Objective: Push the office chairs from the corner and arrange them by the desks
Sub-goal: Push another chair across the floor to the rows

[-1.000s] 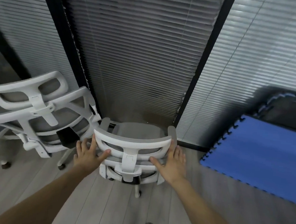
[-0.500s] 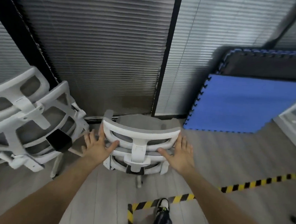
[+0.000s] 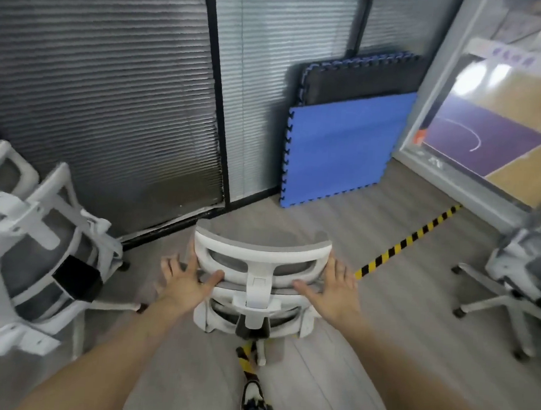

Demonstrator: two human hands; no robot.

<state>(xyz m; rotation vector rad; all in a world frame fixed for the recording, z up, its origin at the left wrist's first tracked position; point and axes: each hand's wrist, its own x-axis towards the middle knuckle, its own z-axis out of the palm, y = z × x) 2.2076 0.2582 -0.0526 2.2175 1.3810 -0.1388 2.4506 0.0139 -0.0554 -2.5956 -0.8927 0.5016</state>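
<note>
Standing at the far left of the grey floor (image 3: 372,244), two white mesh chairs (image 3: 32,252) sit bunched against a wall of dark blinds (image 3: 105,81), one close behind the other, with a black armrest pad (image 3: 78,279) jutting toward the room. Just right of them, at the middle of the floor, is the chair (image 3: 259,281) being handled, seen from behind and above. The left hand (image 3: 185,282) grips the left edge of its white headrest frame, thumb hooked over the back and fingers spread along the side. The right hand (image 3: 337,289) mirrors it on the right edge, thumb on the frame, fingers extended and slightly apart. A yellow-and-black tape line (image 3: 407,240) runs along the floor from under this chair toward the right. A blue foam mat (image 3: 340,152) leans upright against the blinds farther back, a black mat (image 3: 358,79) behind it. Near the floor's right edge stands another white chair (image 3: 520,276), blurred, beside a glass partition (image 3: 481,107).
</note>
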